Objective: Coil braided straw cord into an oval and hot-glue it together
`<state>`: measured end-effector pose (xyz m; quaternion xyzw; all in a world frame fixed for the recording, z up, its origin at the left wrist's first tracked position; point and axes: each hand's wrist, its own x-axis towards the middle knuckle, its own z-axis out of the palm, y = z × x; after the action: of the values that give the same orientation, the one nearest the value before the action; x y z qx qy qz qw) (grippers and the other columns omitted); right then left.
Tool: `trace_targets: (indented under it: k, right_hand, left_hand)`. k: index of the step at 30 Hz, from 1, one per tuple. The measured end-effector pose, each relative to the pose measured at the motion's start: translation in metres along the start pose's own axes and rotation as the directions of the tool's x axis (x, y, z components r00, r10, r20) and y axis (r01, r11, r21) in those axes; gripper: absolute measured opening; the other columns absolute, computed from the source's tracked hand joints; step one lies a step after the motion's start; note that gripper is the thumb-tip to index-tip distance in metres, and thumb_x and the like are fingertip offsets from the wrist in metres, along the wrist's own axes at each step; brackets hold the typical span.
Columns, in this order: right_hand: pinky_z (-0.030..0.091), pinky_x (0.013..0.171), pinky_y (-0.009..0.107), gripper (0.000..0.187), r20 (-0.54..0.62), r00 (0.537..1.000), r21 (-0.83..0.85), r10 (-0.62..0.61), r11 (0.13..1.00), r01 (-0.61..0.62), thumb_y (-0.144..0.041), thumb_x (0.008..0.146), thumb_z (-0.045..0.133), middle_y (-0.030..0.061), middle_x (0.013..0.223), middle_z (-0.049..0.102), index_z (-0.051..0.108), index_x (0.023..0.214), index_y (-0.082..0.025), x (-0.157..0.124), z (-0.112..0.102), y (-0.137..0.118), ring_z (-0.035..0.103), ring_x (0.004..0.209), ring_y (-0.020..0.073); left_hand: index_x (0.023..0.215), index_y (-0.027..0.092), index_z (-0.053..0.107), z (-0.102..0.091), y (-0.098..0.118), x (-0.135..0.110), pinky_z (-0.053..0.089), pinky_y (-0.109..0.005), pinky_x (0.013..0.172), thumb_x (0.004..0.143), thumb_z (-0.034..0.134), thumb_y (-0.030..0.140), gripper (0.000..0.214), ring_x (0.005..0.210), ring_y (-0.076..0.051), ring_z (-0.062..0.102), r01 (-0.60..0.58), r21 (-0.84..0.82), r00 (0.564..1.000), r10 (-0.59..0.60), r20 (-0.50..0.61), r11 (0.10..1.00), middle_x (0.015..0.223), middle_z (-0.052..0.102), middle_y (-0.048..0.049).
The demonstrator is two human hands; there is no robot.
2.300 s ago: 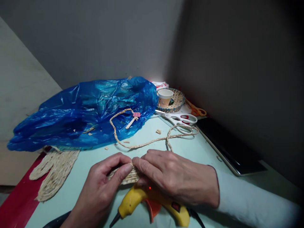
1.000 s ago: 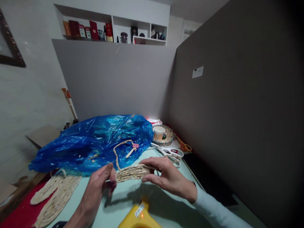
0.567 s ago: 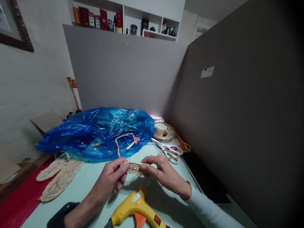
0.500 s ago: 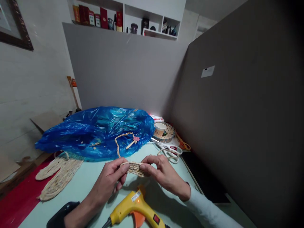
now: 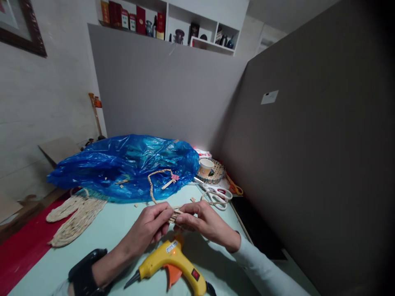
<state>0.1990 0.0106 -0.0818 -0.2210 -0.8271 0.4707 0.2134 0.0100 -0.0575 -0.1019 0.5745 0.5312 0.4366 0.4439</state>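
Between my hands is a small piece of coiled straw braid [image 5: 173, 218], its rows lying side by side. My left hand [image 5: 151, 224] pinches its left end with thumb and fingers. My right hand [image 5: 205, 224] grips the right end and covers much of it. A loose length of straw cord [image 5: 151, 189] runs from the piece up onto the blue plastic bag, ending near a pink clip [image 5: 175, 177]. Just below my hands a yellow hot glue gun [image 5: 173, 257] lies on the pale table, its nozzle toward the left and a small light glowing.
A crumpled blue plastic bag [image 5: 129, 160] fills the back of the table. Flat woven straw pieces [image 5: 77, 222] lie at left. White-handled scissors [image 5: 217, 197], a paper cup [image 5: 205, 167] on a woven tray [image 5: 219, 170] and orange-handled scissors [image 5: 234, 186] sit at right, beside a grey partition [image 5: 302, 144].
My hands have drawn closer together, and my right hand now covers more of the braid. The view has shifted slightly, so the glue gun shows more fully.
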Motion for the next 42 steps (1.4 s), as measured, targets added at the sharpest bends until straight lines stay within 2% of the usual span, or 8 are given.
trace_targets:
  k: [4, 7, 10, 16, 20, 24, 33, 42]
  right_hand:
    - [0.031, 0.053, 0.023, 0.05, -0.001, 1.0, 0.08, 0.018, 0.997, -0.018, -0.057, 0.092, 0.061, -0.0044, 0.06, 0.051, 0.064, 0.069, -0.013, 0.001, 0.003, 0.001, 0.041, 0.056, 0.0086]
    - [0.036, 0.05, 0.022, 0.043, 0.061, 0.997, 0.154, 0.041, 0.987, -0.05, -0.052, 0.096, 0.059, -0.006, 0.061, 0.052, 0.062, 0.073, -0.015, 0.002, 0.002, 0.003, 0.044, 0.051, 0.0082]
    - [0.051, 0.056, 0.027, 0.031, 0.13, 0.988, 0.204, 0.08, 0.973, -0.106, -0.043, 0.099, 0.058, -0.003, 0.075, 0.063, 0.065, 0.089, -0.015, 0.004, -0.001, 0.008, 0.059, 0.058, 0.0111]
    - [0.059, 0.074, 0.037, 0.027, 0.084, 0.987, 0.294, 0.138, 0.943, -0.157, -0.039, 0.099, 0.059, 0.005, 0.103, 0.07, 0.065, 0.111, -0.015, 0.008, -0.014, 0.017, 0.069, 0.083, 0.018]
    - [0.059, 0.075, 0.038, 0.028, 0.038, 0.988, 0.374, 0.149, 0.915, -0.152, -0.039, 0.099, 0.059, 0.0053, 0.105, 0.07, 0.065, 0.112, -0.015, 0.009, -0.021, 0.017, 0.069, 0.085, 0.0185]
    - [0.058, 0.072, 0.035, 0.027, 0.051, 0.989, 0.418, 0.136, 0.897, -0.145, -0.041, 0.099, 0.059, 0.0034, 0.096, 0.07, 0.066, 0.104, -0.015, 0.008, -0.023, 0.015, 0.068, 0.079, 0.0167]
    - [0.032, 0.054, 0.023, 0.037, 0.095, 0.989, 0.45, 0.109, 0.882, -0.14, -0.048, 0.094, 0.064, -0.0002, 0.075, 0.067, 0.068, 0.083, -0.013, 0.027, -0.032, -0.001, 0.043, 0.055, 0.0077]
    - [0.036, 0.055, 0.022, 0.044, 0.219, 0.971, 0.458, 0.095, 0.869, -0.189, -0.057, 0.083, 0.072, 0.0004, 0.074, 0.068, 0.07, 0.087, -0.014, 0.046, -0.037, -0.015, 0.05, 0.057, 0.0087]
  left_hand:
    - [0.067, 0.019, 0.055, 0.001, -0.004, 0.0, 0.041, -0.026, 0.049, 0.096, 0.047, 0.053, 0.045, 0.048, -0.011, 0.048, 0.015, 0.052, 0.999, -0.013, -0.03, 0.999, 0.055, 0.052, 0.0056]
    - [0.098, 0.016, 0.067, 0.003, -0.005, 0.001, 0.057, -0.036, 0.07, 0.096, 0.058, 0.041, 0.027, 0.077, -0.018, 0.067, 0.045, 0.063, 0.997, -0.041, -0.068, 0.997, 0.092, 0.07, -0.0034]
    - [0.125, 0.019, 0.061, -0.001, -0.007, 0.004, 0.058, -0.047, 0.084, 0.093, 0.064, 0.035, 0.036, 0.102, -0.026, 0.068, 0.095, 0.01, 0.992, -0.094, -0.085, 0.995, 0.126, 0.065, -0.0094]
    - [0.125, 0.019, 0.061, -0.028, -0.021, 0.017, 0.058, -0.046, 0.082, 0.093, 0.064, 0.034, 0.035, 0.1, -0.025, 0.068, 0.058, -0.091, 0.96, -0.081, -0.269, 0.994, 0.124, 0.066, -0.0098]
    - [0.08, 0.017, 0.064, -0.03, -0.02, 0.017, 0.054, -0.029, 0.059, 0.084, 0.071, 0.041, 0.025, 0.057, -0.015, 0.063, 0.001, -0.096, 0.951, -0.03, -0.307, 0.995, 0.062, 0.064, 0.0033]
    - [0.068, 0.017, 0.067, -0.02, -0.008, 0.011, 0.053, -0.029, 0.053, 0.068, 0.076, 0.047, 0.031, 0.048, -0.018, 0.066, 0.055, -0.119, 0.962, -0.085, -0.261, 0.991, 0.055, 0.072, -0.0028]
    - [0.081, 0.018, 0.07, -0.031, 0.004, 0.004, 0.055, -0.027, 0.059, 0.073, 0.076, 0.041, 0.024, 0.057, -0.019, 0.073, 0.111, -0.153, 0.935, -0.155, -0.319, 0.982, 0.065, 0.078, -0.0027]
    - [0.107, 0.016, 0.061, -0.034, -0.001, 0.007, 0.059, -0.034, 0.067, 0.079, 0.072, 0.041, 0.039, 0.064, -0.024, 0.076, 0.101, -0.201, 0.961, -0.148, -0.233, 0.974, 0.073, 0.08, -0.0062]
